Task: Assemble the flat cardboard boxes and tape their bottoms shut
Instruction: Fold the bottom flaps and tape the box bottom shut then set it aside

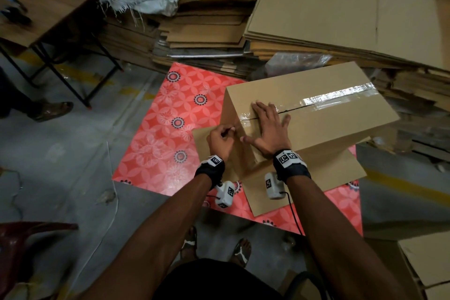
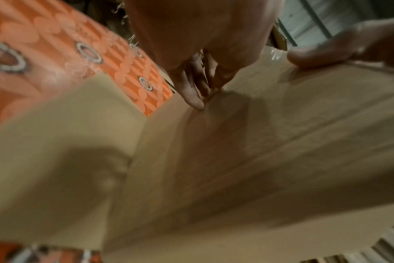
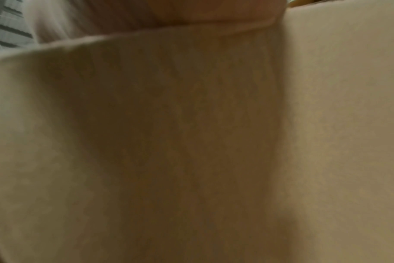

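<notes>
Forearms reach toward 12 o'clock: right hand [image 1: 269, 126] presses spread flat on the box [image 1: 316, 114]; left hand [image 1: 220, 139] pinches the tape [image 1: 243, 120] end, which may wrinkle or lift if tugged.

Both forearms are bare, with no sleeves. Behind the left hand [image 1: 220, 140], a black wrist strap [image 1: 211, 170] carries a white block printed with a black-and-white square marker. Below that wrist hangs a white camera housing [image 1: 226, 194] with 2 similar markers and a thin dark cable. Behind the right hand [image 1: 269, 129], a wider black strap [image 1: 293, 169] bears a white plate with 2 markers side by side; its white camera housing [image 1: 274, 186] trails a black cable. Dark shorts and 2 sandals [image 1: 241, 252] with white logos are worn.
</notes>
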Tool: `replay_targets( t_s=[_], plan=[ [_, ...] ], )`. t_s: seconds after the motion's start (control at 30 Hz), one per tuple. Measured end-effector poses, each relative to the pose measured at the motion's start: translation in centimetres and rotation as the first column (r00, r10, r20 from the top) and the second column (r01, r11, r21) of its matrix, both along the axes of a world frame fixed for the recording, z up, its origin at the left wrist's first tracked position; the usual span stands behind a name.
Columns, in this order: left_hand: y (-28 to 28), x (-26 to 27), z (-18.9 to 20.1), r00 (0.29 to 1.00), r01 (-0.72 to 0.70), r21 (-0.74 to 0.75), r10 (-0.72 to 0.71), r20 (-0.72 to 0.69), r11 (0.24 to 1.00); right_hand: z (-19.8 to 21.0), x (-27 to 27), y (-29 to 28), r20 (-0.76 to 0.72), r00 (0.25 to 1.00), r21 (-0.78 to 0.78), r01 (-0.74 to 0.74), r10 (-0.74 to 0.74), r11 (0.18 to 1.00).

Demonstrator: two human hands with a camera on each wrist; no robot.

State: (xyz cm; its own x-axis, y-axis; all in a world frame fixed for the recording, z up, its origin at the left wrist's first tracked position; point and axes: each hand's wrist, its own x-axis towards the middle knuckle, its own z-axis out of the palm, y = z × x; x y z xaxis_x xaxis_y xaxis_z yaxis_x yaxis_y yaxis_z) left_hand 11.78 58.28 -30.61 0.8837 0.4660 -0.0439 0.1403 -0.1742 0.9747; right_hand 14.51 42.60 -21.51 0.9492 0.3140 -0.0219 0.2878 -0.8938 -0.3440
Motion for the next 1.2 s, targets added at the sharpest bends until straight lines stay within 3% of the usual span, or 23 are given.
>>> replay_targets(
  t_s=[0.17, 0.57, 0.9, 0.97, 1.1, 1.2],
  plan=[
    [1.0, 0.7, -0.2, 0.992, 0.124, 0.022, -0.124, 0.016, 0.992, -0.1, 0.0, -0.1, 0.002, 1.000, 0.008, 0.002, -0.002, 1.000],
    [1.1, 1.1, -0.7, 0.986, 0.136, 0.162, -0.149, 0.071, 0.977, 0.0, 0.0, 0.1, 0.000, 1.000, -0.003, 0.001, -0.001, 1.000],
    [2.1, 1.7, -0.8, 0.933, 0.345, 0.260, -0.360, 0.011, 0.902, -0.1, 0.0, -0.1, 0.005, 1.000, 0.007, -0.001, 0.001, 1.000],
    [2.6, 1.0, -0.8, 0.924, 0.369, 0.196, -0.380, 0.025, 0.909, -0.2, 0.0, -0.1, 0.011, 1.000, 0.009, 0.001, -0.001, 1.000],
    [2.9, -0.1, -0.5, 0.945, 0.324, -0.151, -0.314, 0.089, 0.934, -0.1, 0.0, -0.1, 0.014, 1.000, 0.015, 0.005, -0.005, 1.000],
    [2.4, -0.4, -0.1, 0.972, 0.235, -0.441, -0.210, 0.105, 0.866, 0.0, -0.1, 0.0, 0.011, 1.000, 0.025, 0.015, -0.015, 1.000]
  ],
)
